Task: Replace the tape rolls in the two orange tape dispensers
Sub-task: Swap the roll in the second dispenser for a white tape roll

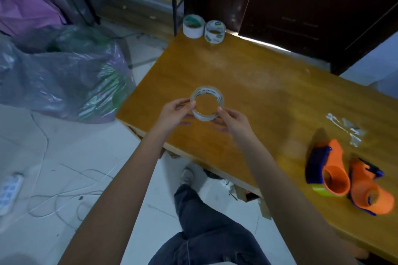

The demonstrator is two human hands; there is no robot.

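Observation:
Both hands hold a nearly used-up clear tape roll (207,92) above the near-left part of the wooden table (247,84). My left hand (175,113) pinches its left rim and my right hand (231,121) grips its lower right rim. Two orange tape dispensers with blue handles lie on their sides at the right: one (327,170) with an empty orange hub, the other (369,189) just right of it. Two fuller tape rolls stand at the table's far corner, a white one (193,26) and a printed one (215,32).
Crumpled clear tape scraps (346,128) lie on the table beyond the dispensers. A large plastic bag (64,73) sits on the floor to the left. Loose white cables (64,191) and a power strip (8,191) lie on the tiles. A dark cabinet (312,6) stands behind the table.

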